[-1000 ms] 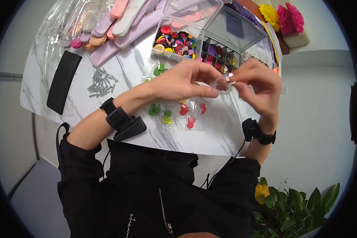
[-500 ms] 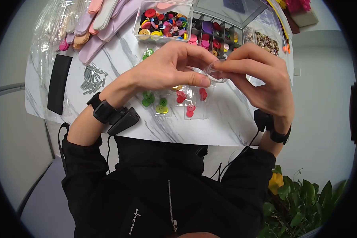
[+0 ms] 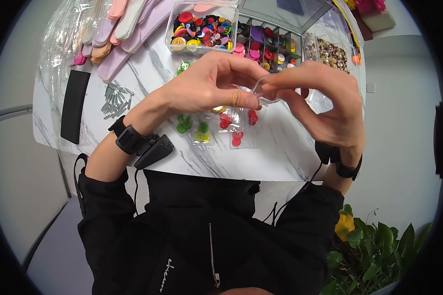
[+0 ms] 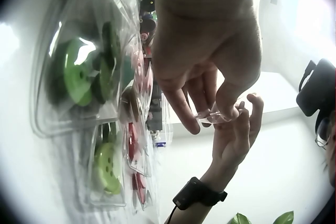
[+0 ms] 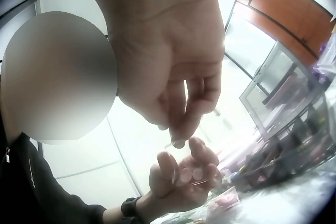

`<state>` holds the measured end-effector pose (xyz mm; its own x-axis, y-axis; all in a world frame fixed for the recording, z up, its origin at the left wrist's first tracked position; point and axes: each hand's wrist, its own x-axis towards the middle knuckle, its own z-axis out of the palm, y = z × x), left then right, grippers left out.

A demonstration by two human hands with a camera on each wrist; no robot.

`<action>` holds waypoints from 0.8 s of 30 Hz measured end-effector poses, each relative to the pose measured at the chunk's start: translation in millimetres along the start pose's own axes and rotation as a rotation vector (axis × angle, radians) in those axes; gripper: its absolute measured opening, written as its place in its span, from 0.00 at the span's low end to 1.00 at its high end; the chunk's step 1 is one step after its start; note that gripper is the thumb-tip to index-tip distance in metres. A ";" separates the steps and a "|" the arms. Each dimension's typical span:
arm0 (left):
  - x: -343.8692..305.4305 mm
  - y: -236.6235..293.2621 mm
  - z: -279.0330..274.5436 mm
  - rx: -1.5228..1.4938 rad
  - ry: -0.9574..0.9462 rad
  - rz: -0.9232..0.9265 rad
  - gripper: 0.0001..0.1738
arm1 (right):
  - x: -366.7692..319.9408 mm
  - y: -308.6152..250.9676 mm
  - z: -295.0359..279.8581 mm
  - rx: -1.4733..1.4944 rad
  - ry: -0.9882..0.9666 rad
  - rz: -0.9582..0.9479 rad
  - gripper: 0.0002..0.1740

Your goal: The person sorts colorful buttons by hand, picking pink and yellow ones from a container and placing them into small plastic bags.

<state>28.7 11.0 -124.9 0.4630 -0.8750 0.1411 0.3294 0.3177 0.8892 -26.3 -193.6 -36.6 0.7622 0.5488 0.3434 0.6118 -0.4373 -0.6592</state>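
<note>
Both grips pinching one clear bag (image 3: 265, 91)
Our left grip (image 3: 206, 86) and right grip (image 3: 325, 105) hold it mid-frame, above bagged buttons (image 3: 202, 133) on the tabletop (image 3: 261, 157).

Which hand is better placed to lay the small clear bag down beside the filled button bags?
Left, probably. Both hands pinch the small clear bag, but the left hand hangs directly over the filled button bags, while the right hand is off to their side.
</note>
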 end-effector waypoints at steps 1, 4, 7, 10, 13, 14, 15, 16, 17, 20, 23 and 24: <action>0.4 1.1 -0.4 0.010 0.002 0.004 0.19 | -1.3 -2.5 6.6 0.111 0.110 0.079 0.16; -0.5 -2.1 -0.6 -0.009 0.028 0.000 0.20 | 0.9 0.7 -0.1 0.127 0.121 0.095 0.16; -1.0 -1.7 -3.9 0.094 0.030 0.029 0.20 | 1.7 7.1 -11.0 -0.077 -0.088 -0.007 0.15; -0.5 -2.5 -3.5 0.093 0.026 0.047 0.20 | 1.8 11.3 -8.2 -0.138 -0.017 -0.115 0.13; -0.3 -0.4 -2.6 -0.009 0.014 0.048 0.21 | 6.1 6.7 -10.3 -0.146 0.101 -0.032 0.11; -0.5 0.5 -2.0 -0.041 0.016 0.044 0.21 | 6.3 5.8 -10.3 -0.149 0.159 0.016 0.10; -0.4 1.3 -1.3 -0.075 0.016 0.040 0.21 | 5.2 6.8 -9.6 -0.148 0.160 0.016 0.10; 0.0 1.8 -0.4 -0.108 0.016 0.035 0.22 | 3.1 9.3 -8.7 -0.157 0.127 0.086 0.10; 0.8 2.1 0.4 -0.109 0.015 0.034 0.22 | 2.0 11.3 -7.7 -0.165 0.094 0.156 0.09; 2.1 2.7 2.0 -0.143 0.014 0.015 0.24 | 0.7 5.1 -4.0 -0.135 0.094 0.285 0.07; 2.5 0.9 1.6 -0.168 0.044 -0.023 0.23 | -1.0 -3.4 0.0 -0.062 0.158 0.412 0.06; 2.2 0.6 1.5 -0.179 0.060 -0.042 0.22 | -0.7 -1.2 0.8 0.000 0.169 0.449 0.05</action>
<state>28.7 8.7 -123.3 0.4920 -0.8674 0.0744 0.4880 0.3456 0.8015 -27.8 -192.9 -36.6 0.9748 0.1824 0.1283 0.2141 -0.6048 -0.7671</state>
